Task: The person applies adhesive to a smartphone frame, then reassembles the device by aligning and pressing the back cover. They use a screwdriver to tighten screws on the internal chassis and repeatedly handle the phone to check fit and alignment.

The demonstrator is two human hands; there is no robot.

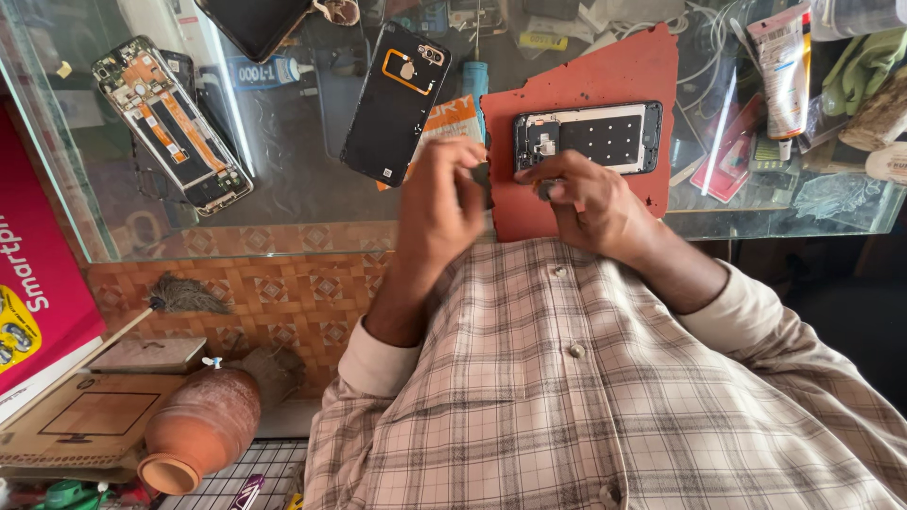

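The opened phone (588, 138) lies flat on the red mat (605, 85), long axis running left to right, its camera end toward the left. Its right end sits just inside the mat's right edge; bare mat remains above it and below it.

The right hand (584, 203) rests on the mat at the phone's lower left corner, fingers curled and pinched on a small dark part, probably a component, though blur hides its form. The left hand (444, 203) hovers just beside it, fingers bent inward near the mat's left edge; whether it grips anything cannot be determined.

The mat lies on the glass tabletop (293, 179), its lower edge near the front rim. A black back cover (392, 104) lies left of the mat, and a stripped phone frame (172, 123) lies well apart, toward the left rim. Clutter crowds the right side beyond the mat.
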